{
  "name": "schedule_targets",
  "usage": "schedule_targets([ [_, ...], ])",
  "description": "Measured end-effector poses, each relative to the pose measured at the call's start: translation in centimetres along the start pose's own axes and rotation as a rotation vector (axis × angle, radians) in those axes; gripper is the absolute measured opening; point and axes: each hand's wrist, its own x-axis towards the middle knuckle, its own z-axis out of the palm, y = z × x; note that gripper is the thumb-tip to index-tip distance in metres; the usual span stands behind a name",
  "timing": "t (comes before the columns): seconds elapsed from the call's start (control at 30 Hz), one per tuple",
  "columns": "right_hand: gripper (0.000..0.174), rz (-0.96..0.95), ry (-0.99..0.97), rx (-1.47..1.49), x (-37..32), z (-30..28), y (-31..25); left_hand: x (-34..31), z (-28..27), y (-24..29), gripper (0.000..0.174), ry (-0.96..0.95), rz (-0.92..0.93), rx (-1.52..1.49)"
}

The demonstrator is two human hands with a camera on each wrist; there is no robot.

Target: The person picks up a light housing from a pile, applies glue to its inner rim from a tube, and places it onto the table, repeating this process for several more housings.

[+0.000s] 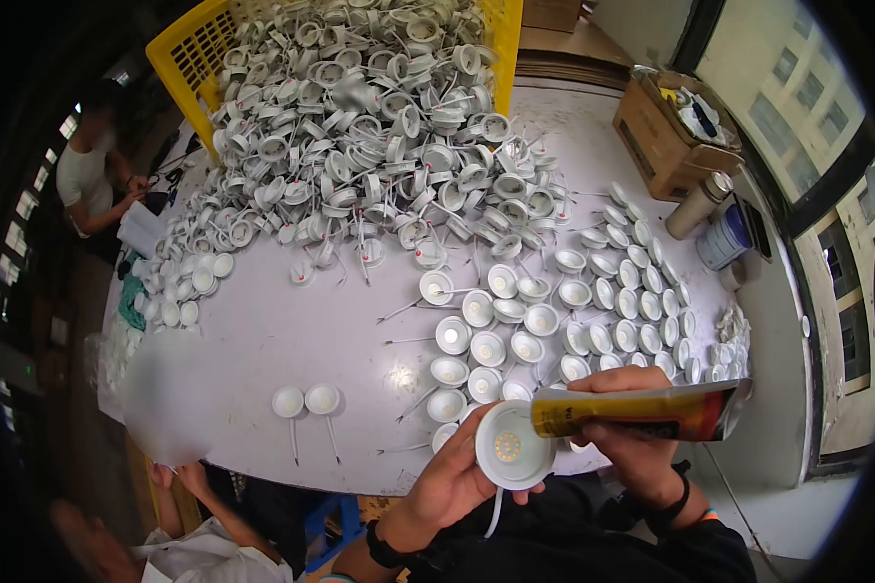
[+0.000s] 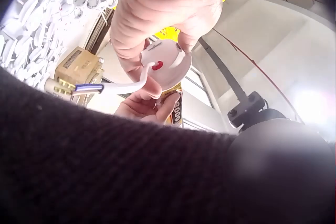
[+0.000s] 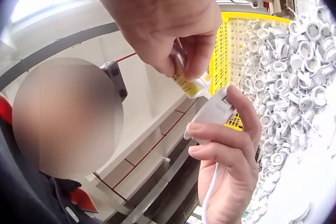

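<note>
My left hand (image 1: 449, 483) grips a round white downlight (image 1: 511, 449) by its rim, its face turned up with yellow LED dots inside. From its back, in the left wrist view, a white cable (image 2: 128, 88) leaves through a red grommet and ends in bare coloured wires and a connector. In my right hand (image 1: 634, 449) is a yellow and black glue tube (image 1: 642, 412), pinched between thumb and fingers and lying nearly level. Its nozzle end points at the downlight's rim, and in the right wrist view the white nozzle (image 3: 199, 87) is right at the rim.
Rows of white downlights (image 1: 488, 348) cover the table's right half. Behind them a heap of white housings (image 1: 360, 146) spills from a yellow crate (image 1: 180, 73). A cardboard box (image 1: 656, 136), a flask (image 1: 698, 204) and a tub (image 1: 724, 238) stand by the window. Other people sit at left.
</note>
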Motion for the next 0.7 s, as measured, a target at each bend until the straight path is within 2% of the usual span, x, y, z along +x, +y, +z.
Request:
schedule_targets([
  [0.03,0.033,0.002,-0.003,-0.001,0.0,-0.1,0.2,0.0,0.2,0.1,0.048,0.009,-0.007,-0.006],
  [0.1,0.032,-0.126,-0.059,-0.107,0.2,-0.3,0.7,0.0,0.2,0.2,0.048,0.018,-0.012,-0.011],
  [0.23,0.032,-0.135,-0.070,-0.125,0.2,-0.2,0.7,0.0,0.0,0.2,0.050,-0.002,-0.011,-0.011],
  [0.3,0.032,0.034,0.031,0.009,0.0,0.3,0.1,0.0,0.0,0.2,0.050,-0.011,-0.010,-0.015],
  [0.43,0.032,0.030,0.003,0.013,0.3,0.2,0.6,-0.1,0.2,0.3,0.050,-0.017,0.004,-0.004],
  [0.5,0.035,-0.212,-0.158,-0.128,0.7,-0.2,1.2,0.0,0.4,0.4,0.050,-0.010,0.007,-0.005],
  [0.63,0.036,-0.127,-0.090,-0.074,0.2,0.4,0.9,0.3,0.3,0.3,0.049,0.000,-0.014,-0.005],
  [0.7,0.031,-0.336,-0.218,-0.331,1.0,0.4,0.1,0.3,0.1,0.3,0.049,0.005,-0.033,-0.011],
])
